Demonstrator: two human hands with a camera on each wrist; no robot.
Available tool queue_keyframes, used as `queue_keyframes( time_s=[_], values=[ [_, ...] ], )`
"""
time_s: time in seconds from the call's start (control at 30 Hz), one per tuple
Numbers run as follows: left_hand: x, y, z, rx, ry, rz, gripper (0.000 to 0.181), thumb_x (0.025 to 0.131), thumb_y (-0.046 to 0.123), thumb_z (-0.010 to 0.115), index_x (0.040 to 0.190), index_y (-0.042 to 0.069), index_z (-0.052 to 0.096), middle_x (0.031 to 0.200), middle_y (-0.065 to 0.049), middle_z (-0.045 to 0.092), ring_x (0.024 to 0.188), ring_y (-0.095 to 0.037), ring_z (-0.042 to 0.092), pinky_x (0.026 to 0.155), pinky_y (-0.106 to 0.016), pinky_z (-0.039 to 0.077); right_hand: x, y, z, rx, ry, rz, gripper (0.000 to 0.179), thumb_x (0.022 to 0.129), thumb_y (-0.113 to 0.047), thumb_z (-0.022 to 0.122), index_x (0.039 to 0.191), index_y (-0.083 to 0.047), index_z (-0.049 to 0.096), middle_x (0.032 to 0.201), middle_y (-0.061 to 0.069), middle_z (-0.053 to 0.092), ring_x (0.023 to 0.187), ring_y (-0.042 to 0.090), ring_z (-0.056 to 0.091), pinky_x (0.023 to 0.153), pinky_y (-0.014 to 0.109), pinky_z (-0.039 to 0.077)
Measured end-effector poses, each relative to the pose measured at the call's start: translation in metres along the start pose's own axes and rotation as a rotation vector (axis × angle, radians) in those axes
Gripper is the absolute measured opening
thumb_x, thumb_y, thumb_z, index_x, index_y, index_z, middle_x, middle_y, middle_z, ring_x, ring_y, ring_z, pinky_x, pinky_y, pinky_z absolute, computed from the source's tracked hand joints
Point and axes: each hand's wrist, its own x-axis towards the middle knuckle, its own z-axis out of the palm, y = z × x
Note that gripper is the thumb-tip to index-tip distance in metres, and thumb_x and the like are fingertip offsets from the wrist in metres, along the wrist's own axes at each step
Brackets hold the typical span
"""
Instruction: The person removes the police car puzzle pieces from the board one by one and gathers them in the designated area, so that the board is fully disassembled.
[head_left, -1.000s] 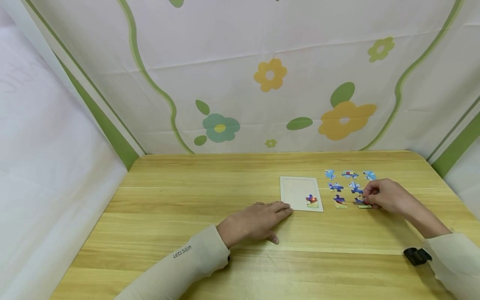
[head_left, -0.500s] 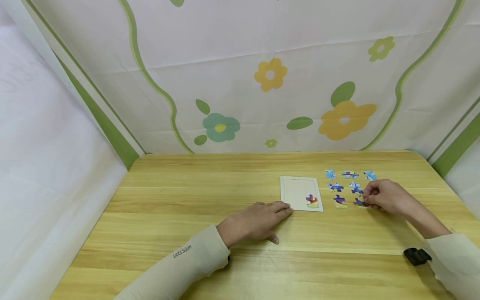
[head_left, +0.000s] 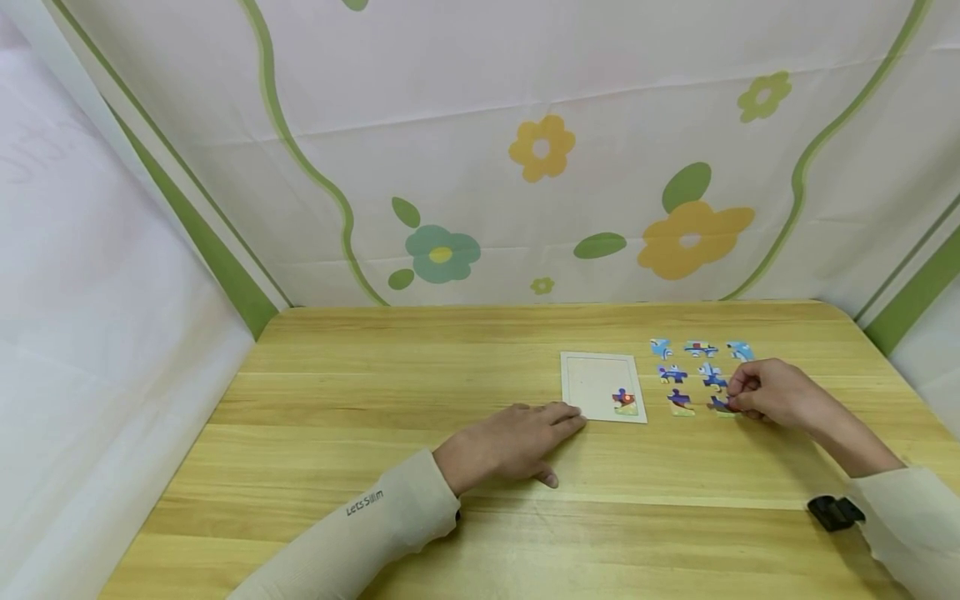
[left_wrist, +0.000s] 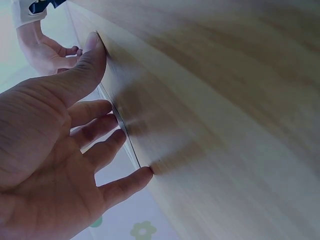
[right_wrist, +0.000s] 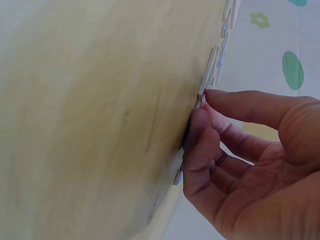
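Observation:
In the head view my right hand (head_left: 776,393) is at the near right corner of a group of jigsaw pieces. Its thumb and fingers pinch one jigsaw piece (head_left: 722,405), whose right part they hide. The right wrist view shows that piece (right_wrist: 207,77) edge-on, tilted at the tabletop. My left hand (head_left: 517,442) lies with fingers extended, their tips on the near left corner of a pale puzzle board (head_left: 596,379). One red, blue and yellow jigsaw piece (head_left: 624,402) sits in the board's near right corner. From the left wrist, the fingers (left_wrist: 125,187) look straight and spread.
Right of the board, several loose jigsaw pieces lie in rough rows, among them a blue one (head_left: 661,348) and a yellow and purple one (head_left: 681,403). The wooden table (head_left: 360,358) ends at a flowered cloth (head_left: 487,192) behind it.
The right hand's fingertips have shifted very slightly on the jigsaw piece, and a little less of its lower edge shows. The left hand and the board have stayed where they were.

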Motion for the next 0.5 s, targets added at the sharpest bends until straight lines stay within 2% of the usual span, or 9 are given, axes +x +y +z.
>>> queue_keyframes(
  time_s=[0.5],
  values=[
    [0.0001, 0.0004, -0.0007, 0.006, -0.007, -0.003, 0.090, 0.094, 0.052, 0.067, 0.167, 0.018, 0.028, 0.173, 0.004, 0.028, 0.159, -0.012, 0.031, 0.123, -0.037, 0.040, -0.0013, 0.0011, 0.0000, -0.006, 0.000, -0.009, 0.003, 0.096, 0.000, 0.062, 0.096, 0.003, 0.063, 0.077, 0.004, 0.059, 0.064, 0.012, 0.051, 0.053, 0.026, 0.044]
  ],
)
